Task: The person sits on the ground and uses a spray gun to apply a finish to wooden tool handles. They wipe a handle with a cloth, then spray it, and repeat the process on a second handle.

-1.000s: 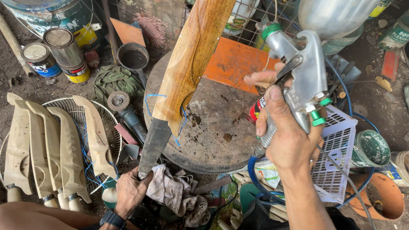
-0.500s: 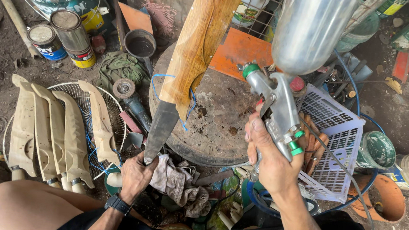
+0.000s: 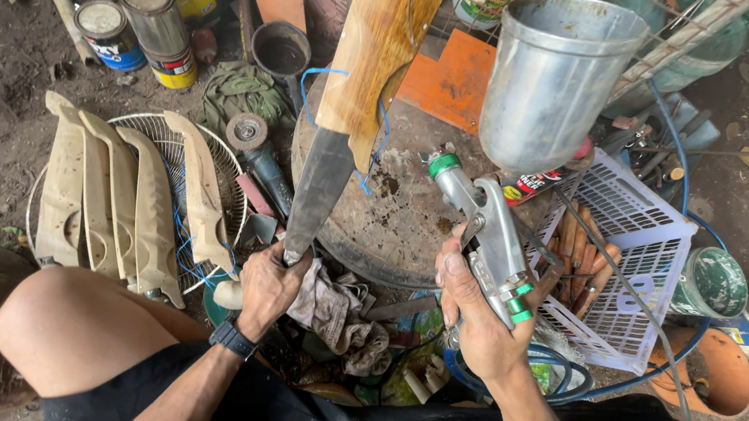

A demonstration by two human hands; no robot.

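Above the round stump (image 3: 395,231), left hand (image 3: 269,283) grasping blade (image 3: 319,191), right hand (image 3: 473,325) clenching spray gun (image 3: 495,240).

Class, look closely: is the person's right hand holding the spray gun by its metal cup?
No, the right hand grips the spray gun by its handle, below the metal cup.
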